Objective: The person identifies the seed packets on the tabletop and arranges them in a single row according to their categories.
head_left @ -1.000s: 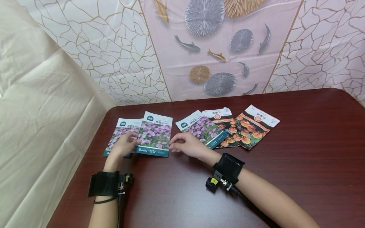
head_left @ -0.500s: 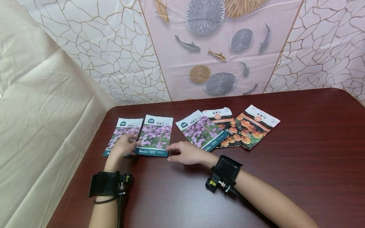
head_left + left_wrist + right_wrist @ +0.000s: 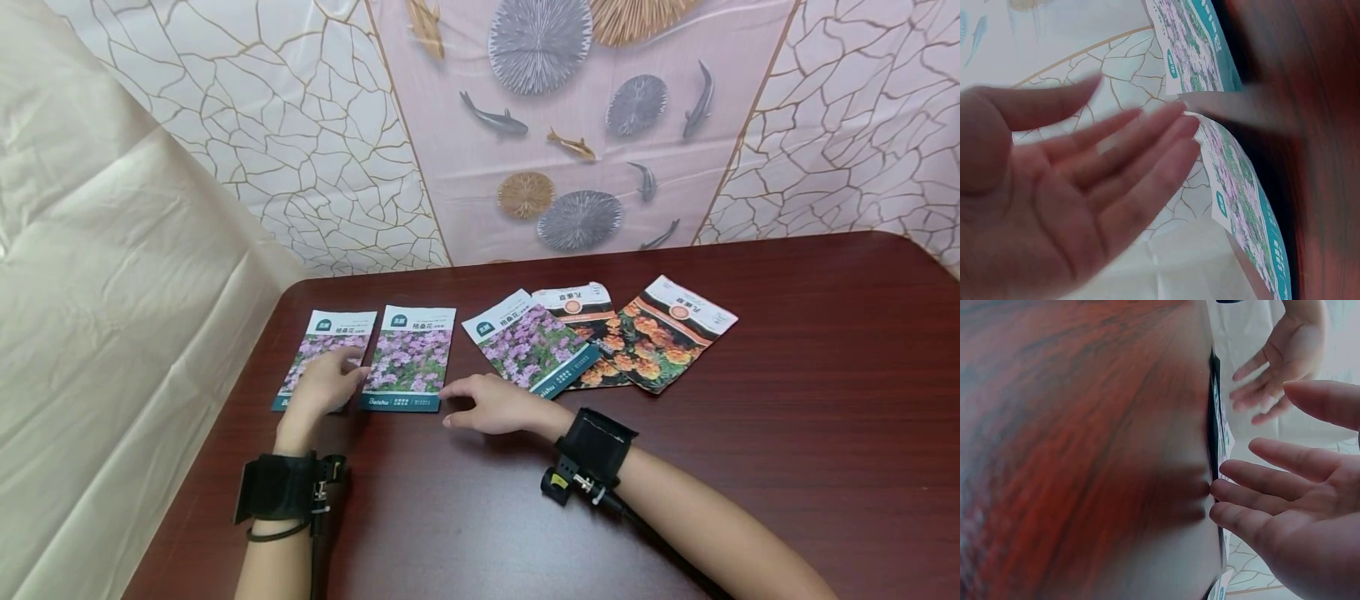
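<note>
Two seed packets with purple flowers, a leftmost packet and a second packet, lie side by side at the table's left end. My left hand hovers over the lower part of the leftmost one, thumb toward the gap between the two. In the left wrist view its fingers are extended with nothing between them. My right hand has its fingertips right at the second packet's lower right corner. The right wrist view shows straight fingers close over the tabletop, with the left hand behind them.
To the right, another purple-flower packet overlaps an orange-flower packet. A second orange-flower packet lies slanted beside them. The dark red table meets a patterned cloth at the back and a cream cloth at left.
The second purple packet, raised before, has come down flat beside the leftmost one, let go. My right hand has lowered slightly and its fingers have spread. The left hand has hardly moved.
</note>
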Action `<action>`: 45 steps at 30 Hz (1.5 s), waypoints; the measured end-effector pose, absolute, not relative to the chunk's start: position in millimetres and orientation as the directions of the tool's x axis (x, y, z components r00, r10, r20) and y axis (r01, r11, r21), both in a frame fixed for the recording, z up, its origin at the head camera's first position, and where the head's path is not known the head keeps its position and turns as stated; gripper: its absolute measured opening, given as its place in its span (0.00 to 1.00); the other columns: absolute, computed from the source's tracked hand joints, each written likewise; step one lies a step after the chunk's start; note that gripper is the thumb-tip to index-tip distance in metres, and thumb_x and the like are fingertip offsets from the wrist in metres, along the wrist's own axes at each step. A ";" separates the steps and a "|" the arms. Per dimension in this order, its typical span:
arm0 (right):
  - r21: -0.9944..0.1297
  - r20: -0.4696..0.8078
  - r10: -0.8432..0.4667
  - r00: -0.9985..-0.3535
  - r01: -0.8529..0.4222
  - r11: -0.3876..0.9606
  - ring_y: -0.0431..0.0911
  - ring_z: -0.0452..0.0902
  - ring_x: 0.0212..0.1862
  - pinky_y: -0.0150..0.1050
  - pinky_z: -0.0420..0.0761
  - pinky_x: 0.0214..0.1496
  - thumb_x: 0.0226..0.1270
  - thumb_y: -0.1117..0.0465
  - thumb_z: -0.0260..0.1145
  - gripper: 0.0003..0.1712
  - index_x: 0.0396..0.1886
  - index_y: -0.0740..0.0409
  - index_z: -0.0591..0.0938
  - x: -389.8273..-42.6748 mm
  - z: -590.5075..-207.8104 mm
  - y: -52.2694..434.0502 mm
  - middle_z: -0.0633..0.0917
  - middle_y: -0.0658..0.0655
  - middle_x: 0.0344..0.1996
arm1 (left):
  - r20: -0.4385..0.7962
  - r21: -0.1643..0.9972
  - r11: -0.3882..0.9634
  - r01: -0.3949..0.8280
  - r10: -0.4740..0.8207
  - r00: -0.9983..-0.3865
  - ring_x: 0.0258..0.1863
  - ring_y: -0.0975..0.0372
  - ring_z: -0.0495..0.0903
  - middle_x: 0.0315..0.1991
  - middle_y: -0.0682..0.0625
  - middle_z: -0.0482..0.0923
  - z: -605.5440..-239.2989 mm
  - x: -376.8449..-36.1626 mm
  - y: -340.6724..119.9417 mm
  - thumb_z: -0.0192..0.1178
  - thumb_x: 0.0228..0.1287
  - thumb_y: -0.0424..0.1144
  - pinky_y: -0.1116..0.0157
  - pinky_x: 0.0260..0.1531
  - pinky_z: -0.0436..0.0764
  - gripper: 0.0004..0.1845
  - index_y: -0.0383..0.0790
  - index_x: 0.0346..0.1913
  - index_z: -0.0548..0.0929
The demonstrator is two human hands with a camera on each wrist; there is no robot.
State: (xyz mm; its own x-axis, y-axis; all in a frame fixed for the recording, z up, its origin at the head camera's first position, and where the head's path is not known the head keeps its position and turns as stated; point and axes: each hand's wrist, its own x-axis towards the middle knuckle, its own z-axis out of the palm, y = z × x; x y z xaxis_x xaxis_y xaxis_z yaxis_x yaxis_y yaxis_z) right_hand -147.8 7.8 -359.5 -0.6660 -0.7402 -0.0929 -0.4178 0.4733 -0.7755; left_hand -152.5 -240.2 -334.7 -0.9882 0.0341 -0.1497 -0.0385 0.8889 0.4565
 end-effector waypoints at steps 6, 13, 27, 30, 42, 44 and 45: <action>-0.749 -0.130 -0.741 -0.659 -0.424 0.509 0.49 0.65 0.61 0.44 0.65 0.61 0.64 0.58 0.61 0.24 0.59 0.60 0.73 -147.0 -358.7 5.6 0.74 0.57 0.58 | -0.277 0.481 0.862 0.162 0.325 -0.904 0.63 0.44 0.60 0.63 0.36 0.62 -341.2 -150.6 -233.0 0.49 0.69 0.38 0.44 0.57 0.60 0.25 0.35 0.67 0.62; -0.736 -0.149 -0.758 -0.635 -0.441 0.513 0.49 0.64 0.62 0.44 0.64 0.61 0.64 0.58 0.61 0.26 0.61 0.59 0.72 -146.2 -357.1 5.9 0.73 0.57 0.59 | -0.409 0.448 0.882 0.144 0.346 -0.845 0.64 0.45 0.57 0.66 0.38 0.59 -342.2 -149.0 -229.8 0.50 0.69 0.42 0.44 0.58 0.58 0.27 0.42 0.68 0.61; -0.744 -0.130 -0.777 -0.616 -0.458 0.487 0.49 0.64 0.62 0.45 0.64 0.61 0.64 0.58 0.61 0.25 0.60 0.59 0.72 -144.4 -356.6 9.0 0.73 0.57 0.59 | -0.401 0.458 0.873 0.168 0.372 -0.837 0.63 0.45 0.59 0.65 0.39 0.61 -341.2 -147.2 -229.9 0.50 0.68 0.41 0.45 0.57 0.60 0.27 0.41 0.68 0.62; -0.756 -0.115 -0.783 -0.612 -0.457 0.468 0.50 0.65 0.62 0.45 0.65 0.61 0.64 0.58 0.60 0.25 0.60 0.61 0.72 -144.9 -353.6 13.2 0.73 0.58 0.58 | -0.396 0.468 0.869 0.162 0.370 -0.840 0.63 0.45 0.59 0.64 0.39 0.62 -341.4 -147.7 -230.0 0.51 0.68 0.40 0.44 0.57 0.60 0.26 0.41 0.68 0.62; -0.804 0.011 -0.751 -0.660 -0.452 0.385 0.51 0.71 0.56 0.47 0.68 0.58 0.66 0.58 0.58 0.21 0.56 0.63 0.74 -152.3 -327.5 51.4 0.77 0.61 0.52 | -0.298 0.485 0.843 0.234 0.411 -0.861 0.62 0.45 0.62 0.63 0.38 0.63 -337.1 -147.4 -225.1 0.49 0.69 0.39 0.46 0.56 0.62 0.26 0.38 0.68 0.61; -0.829 0.026 -0.734 -0.679 -0.425 0.364 0.51 0.71 0.56 0.48 0.68 0.58 0.66 0.58 0.58 0.21 0.55 0.64 0.75 -154.1 -322.7 60.0 0.77 0.62 0.52 | -0.264 0.499 0.826 0.263 0.434 -0.862 0.62 0.46 0.62 0.64 0.38 0.63 -335.8 -146.3 -222.1 0.49 0.69 0.39 0.47 0.57 0.62 0.26 0.37 0.68 0.61; -0.842 0.032 -0.726 -0.687 -0.410 0.351 0.52 0.71 0.55 0.48 0.69 0.57 0.66 0.59 0.58 0.20 0.55 0.64 0.75 -154.8 -320.3 64.4 0.77 0.62 0.51 | -0.248 0.509 0.816 0.274 0.444 -0.861 0.63 0.47 0.61 0.64 0.39 0.62 -335.0 -145.7 -220.1 0.49 0.69 0.39 0.47 0.58 0.61 0.26 0.37 0.68 0.60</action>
